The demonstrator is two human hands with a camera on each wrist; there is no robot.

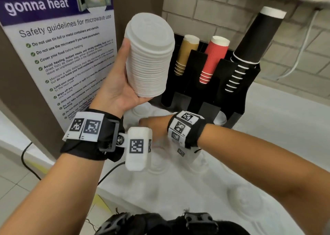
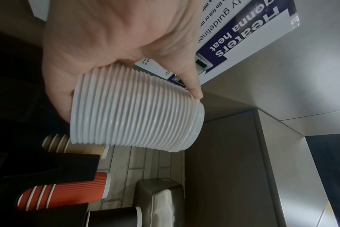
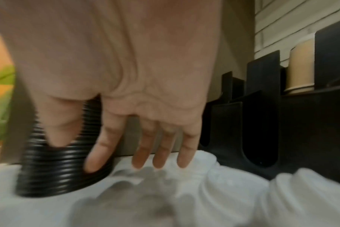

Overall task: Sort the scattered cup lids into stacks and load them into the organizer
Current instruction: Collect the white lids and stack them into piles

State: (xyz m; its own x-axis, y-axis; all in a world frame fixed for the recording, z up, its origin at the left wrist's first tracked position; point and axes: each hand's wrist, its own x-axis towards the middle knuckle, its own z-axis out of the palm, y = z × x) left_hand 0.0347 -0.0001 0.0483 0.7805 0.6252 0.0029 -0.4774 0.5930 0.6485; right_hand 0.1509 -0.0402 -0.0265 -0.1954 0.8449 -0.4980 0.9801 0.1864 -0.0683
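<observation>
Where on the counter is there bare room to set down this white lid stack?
Bare white counter shows right of the black organizer. In front of the organizer it is crowded: loose white lids lie there, the right hand reaches among them, and a black lid stack stands nearby.

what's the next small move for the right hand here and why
Probably lower the right hand onto a loose white lid just below its straight fingers and pinch it, since the left hand already grips the white lid stack to add to.

lid stack [image 1: 150, 56] in left hand [image 1: 114, 90], raised left of organizer [image 1: 250, 92] | loose lids [image 1: 244, 199] on counter [image 1: 285, 127] before it | poster [image 1: 59, 44] far left
</observation>
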